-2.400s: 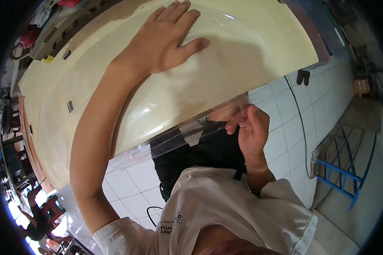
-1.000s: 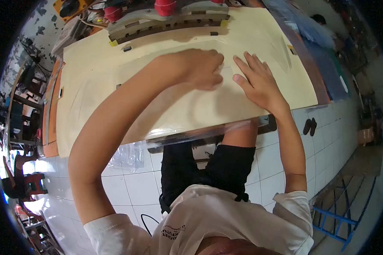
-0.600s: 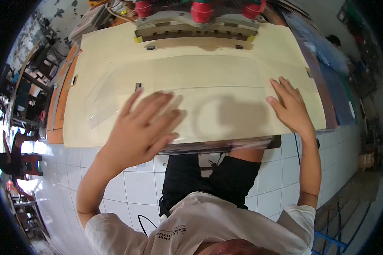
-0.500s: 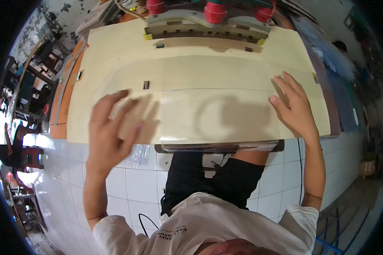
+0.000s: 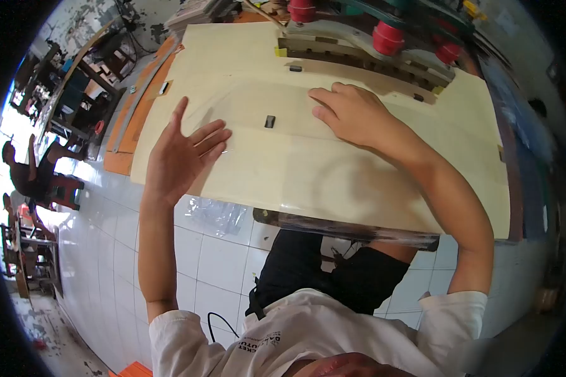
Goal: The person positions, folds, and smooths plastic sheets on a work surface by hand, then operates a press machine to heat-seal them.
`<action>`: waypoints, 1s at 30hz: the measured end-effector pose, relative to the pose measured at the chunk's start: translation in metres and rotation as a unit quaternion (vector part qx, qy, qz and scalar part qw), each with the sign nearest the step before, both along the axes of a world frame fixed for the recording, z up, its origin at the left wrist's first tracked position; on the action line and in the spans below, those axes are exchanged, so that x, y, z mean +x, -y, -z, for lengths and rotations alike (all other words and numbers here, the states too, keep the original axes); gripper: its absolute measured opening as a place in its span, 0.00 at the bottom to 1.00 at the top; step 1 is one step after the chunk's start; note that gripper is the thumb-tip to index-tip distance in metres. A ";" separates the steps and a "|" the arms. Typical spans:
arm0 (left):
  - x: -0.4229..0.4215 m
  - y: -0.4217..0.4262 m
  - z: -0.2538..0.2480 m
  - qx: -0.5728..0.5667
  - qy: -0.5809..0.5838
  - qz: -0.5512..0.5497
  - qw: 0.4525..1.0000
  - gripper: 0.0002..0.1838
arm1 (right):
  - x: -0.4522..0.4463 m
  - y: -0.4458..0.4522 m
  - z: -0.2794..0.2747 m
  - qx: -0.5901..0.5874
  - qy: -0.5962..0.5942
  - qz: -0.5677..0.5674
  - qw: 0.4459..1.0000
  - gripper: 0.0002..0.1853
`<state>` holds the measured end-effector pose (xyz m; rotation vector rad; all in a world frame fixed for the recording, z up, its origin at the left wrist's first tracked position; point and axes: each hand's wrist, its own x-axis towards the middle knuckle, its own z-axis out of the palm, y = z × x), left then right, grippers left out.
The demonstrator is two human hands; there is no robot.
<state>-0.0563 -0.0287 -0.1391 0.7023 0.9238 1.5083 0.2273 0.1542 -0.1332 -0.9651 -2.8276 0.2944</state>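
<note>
A cream-coloured board (image 5: 258,179) lies in front of me, with a thin clear plastic sheet (image 5: 233,103) over part of it. My left hand (image 5: 185,151) is at the board's left part, beside the sheet's left end. Its fingers are spread and it holds nothing. Reaching across the middle of the board, my right hand (image 5: 355,116) is palm down, thumb apart from the fingers, at or just above the sheet; contact is hard to tell. Between the hands sits a small black block (image 5: 270,121). Another black block (image 5: 295,68) and a third one (image 5: 419,97) lie near the back.
A machine with a long metal bar (image 5: 365,60) and red insulators (image 5: 388,38) stands behind the board. A metal ruler (image 5: 144,94) lies along the left edge. Clear plastic (image 5: 217,217) hangs below the front edge. Another person (image 5: 34,169) sits far left.
My right hand has moved left and away from me, from the board's right side to its middle. My left hand has turned, fingers spread. The view has swung left.
</note>
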 end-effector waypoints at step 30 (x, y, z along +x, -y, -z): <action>-0.035 0.016 -0.049 0.237 -0.561 -0.208 0.765 0.16 | -0.010 -0.019 0.011 0.040 0.002 0.000 0.999 0.25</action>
